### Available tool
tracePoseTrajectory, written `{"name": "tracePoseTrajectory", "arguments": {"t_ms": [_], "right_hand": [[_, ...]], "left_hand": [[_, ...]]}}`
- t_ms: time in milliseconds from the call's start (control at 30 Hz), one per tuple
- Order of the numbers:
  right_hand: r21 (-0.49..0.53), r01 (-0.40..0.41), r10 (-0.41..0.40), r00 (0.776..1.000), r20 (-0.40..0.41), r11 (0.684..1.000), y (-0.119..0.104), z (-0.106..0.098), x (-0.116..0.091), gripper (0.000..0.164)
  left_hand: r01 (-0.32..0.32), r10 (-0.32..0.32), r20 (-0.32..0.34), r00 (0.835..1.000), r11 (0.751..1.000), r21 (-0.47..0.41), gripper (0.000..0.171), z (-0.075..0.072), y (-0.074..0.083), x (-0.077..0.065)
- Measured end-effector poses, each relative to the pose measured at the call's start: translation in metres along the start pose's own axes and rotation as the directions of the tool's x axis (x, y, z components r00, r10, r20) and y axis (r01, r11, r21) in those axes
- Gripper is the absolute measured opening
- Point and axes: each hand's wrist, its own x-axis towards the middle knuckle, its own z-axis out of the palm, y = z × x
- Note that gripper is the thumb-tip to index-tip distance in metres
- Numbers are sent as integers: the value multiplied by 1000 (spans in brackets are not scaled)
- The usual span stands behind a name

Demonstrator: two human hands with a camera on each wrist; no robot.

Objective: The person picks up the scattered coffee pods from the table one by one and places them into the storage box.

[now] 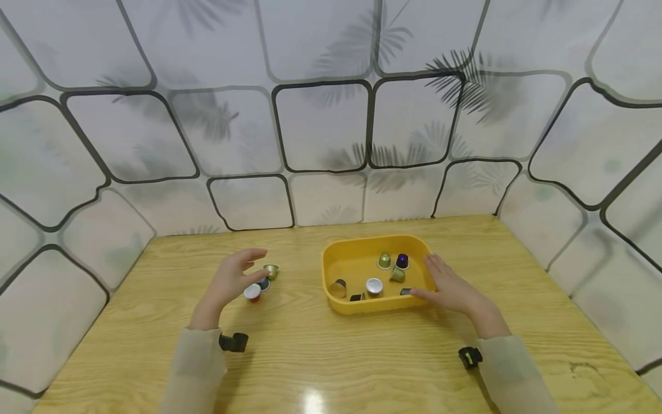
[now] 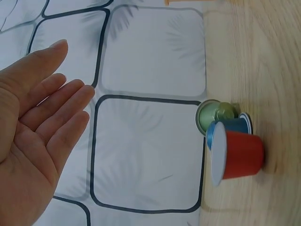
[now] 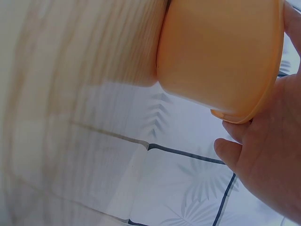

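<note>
My left hand (image 1: 227,284) hovers over the left part of the table, thumb and fingers apart with nothing between them. Just beyond its fingertips stand three coffee capsules close together: a green one (image 1: 271,271), a blue one (image 2: 235,126) and a red one with a white lid (image 2: 244,155). My right hand (image 1: 457,290) lies at the right end of a yellow tray (image 1: 343,307). Its fingers stretch along the rim, and its thumb reaches over the front right corner.
Several capsules lie in the tray, among them a dark blue one (image 1: 402,261), a light green one (image 1: 384,260) and one showing its silver lid (image 1: 374,286). A patterned white cloth (image 1: 326,126) stands behind the wooden table (image 1: 289,351) and at both sides.
</note>
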Motion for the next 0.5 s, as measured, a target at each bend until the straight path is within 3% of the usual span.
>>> {"name": "tracePoseTrajectory", "arguments": {"t_ms": [233,500], "right_hand": [[1,-2,2,1000,-3,1000,0,-1,-1,97],[-2,-5,5,1000,-3,1000,1,1,0,98]], "left_hand": [[2,-2,-16,1000,1000,8,44,-4,-5,-7],[41,-42,14,999,998,48,44,-5,-14,-14]]}}
